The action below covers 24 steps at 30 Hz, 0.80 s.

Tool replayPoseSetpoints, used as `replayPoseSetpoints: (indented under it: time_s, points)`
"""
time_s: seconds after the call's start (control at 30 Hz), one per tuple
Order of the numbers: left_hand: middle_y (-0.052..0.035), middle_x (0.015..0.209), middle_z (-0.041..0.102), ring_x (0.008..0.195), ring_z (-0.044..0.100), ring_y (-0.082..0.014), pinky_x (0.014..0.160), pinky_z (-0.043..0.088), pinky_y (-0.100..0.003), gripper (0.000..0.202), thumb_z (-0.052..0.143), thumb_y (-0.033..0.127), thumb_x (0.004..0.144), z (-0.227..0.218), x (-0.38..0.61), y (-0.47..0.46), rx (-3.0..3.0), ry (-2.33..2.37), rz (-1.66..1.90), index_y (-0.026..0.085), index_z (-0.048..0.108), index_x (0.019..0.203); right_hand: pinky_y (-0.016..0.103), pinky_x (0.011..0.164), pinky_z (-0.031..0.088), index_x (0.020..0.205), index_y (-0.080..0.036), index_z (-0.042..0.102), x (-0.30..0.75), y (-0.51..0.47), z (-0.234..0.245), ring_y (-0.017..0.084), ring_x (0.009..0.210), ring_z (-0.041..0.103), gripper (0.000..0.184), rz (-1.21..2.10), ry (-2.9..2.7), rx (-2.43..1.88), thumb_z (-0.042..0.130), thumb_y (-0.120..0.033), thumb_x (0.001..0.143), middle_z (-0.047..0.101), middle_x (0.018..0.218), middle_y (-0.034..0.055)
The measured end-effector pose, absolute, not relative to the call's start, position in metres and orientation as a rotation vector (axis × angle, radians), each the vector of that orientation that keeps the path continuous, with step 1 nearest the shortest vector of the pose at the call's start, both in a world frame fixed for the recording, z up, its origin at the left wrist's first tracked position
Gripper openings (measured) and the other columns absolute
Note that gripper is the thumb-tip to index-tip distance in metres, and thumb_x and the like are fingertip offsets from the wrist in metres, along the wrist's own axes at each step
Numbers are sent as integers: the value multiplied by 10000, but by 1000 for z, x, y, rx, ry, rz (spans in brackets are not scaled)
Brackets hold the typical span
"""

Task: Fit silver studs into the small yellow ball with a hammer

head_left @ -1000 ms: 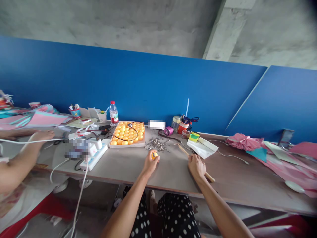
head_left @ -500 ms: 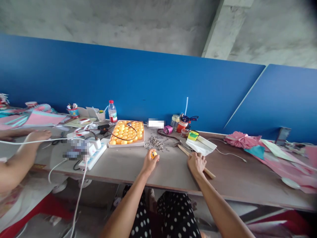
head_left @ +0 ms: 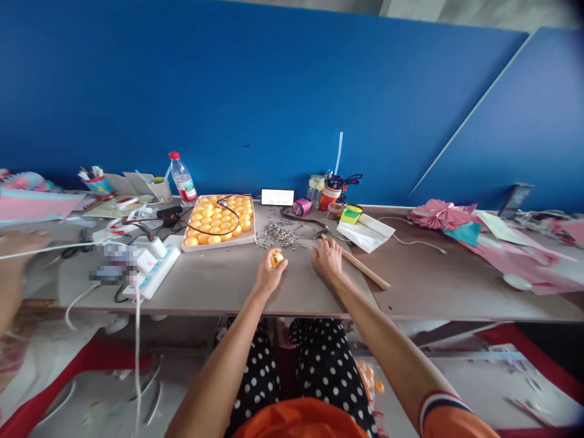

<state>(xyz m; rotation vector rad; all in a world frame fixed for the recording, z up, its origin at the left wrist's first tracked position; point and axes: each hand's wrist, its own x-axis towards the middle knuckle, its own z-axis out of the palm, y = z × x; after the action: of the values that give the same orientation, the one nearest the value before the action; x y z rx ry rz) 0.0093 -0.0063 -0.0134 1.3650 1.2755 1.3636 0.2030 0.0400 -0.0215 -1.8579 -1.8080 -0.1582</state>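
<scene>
My left hand [head_left: 268, 275] is closed around an orange ping-pong ball [head_left: 276, 260] with a small dark mark or fitting on its upper side. To its right, my right hand [head_left: 328, 258] lies low over the table with fingers stretched forward and nothing visible in them. A hammer [head_left: 367, 269] with a wooden handle lies beside that hand, which covers part of it. Just beyond both hands is a loose pile of small shiny metal pieces [head_left: 280, 233]. A shallow white box [head_left: 219, 246] of orange balls sits left of the pile.
A power strip [head_left: 155, 272] with plugs and cables lies at left, near a co-worker's arm [head_left: 16, 267]. Behind stand a bottle [head_left: 183, 179], a phone [head_left: 277, 197] and a tool cup [head_left: 329, 198]. White paper [head_left: 367, 234] and pink paper [head_left: 442, 214] lie right.
My right hand has moved left off the hammer's handle, toward the metal pieces. The left hand keeps hold of the ball. My view has tilted down.
</scene>
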Motion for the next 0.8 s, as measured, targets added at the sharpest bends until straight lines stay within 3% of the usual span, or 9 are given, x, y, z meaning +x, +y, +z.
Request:
replayPoseSetpoints:
  time_s: [0.37, 0.57, 0.8]
  points:
    - [-25, 840, 618, 757, 592, -151, 756, 458, -262, 313, 623, 264, 701, 1, 11, -18, 1442, 1346, 1319, 186, 576, 1000, 434, 1026, 121, 1170, -95, 486, 195, 78, -2, 288, 1225, 320, 431, -273, -1920, -1850, 367, -382, 873, 501, 1241, 173]
    - [-53, 968, 612, 863, 581, -165, 830, 439, -276, 292, 581, 250, 742, 1, 11, -20, 1572, 1381, 1279, 182, 556, 1025, 477, 1029, 31, 1056, -77, 566, 177, 96, -5, 315, 1130, 439, 472, -252, -1960, -2023, 350, -454, 870, 638, 996, 176]
    - [-64, 1004, 606, 911, 573, -184, 864, 434, -294, 302, 600, 263, 736, 3, 13, -24, 1555, 1328, 1268, 192, 568, 1028, 471, 1045, 19, 1033, -161, 595, 166, 92, -11, 230, 1030, 521, 396, -118, -1995, -1849, 307, -401, 905, 619, 1075, 114]
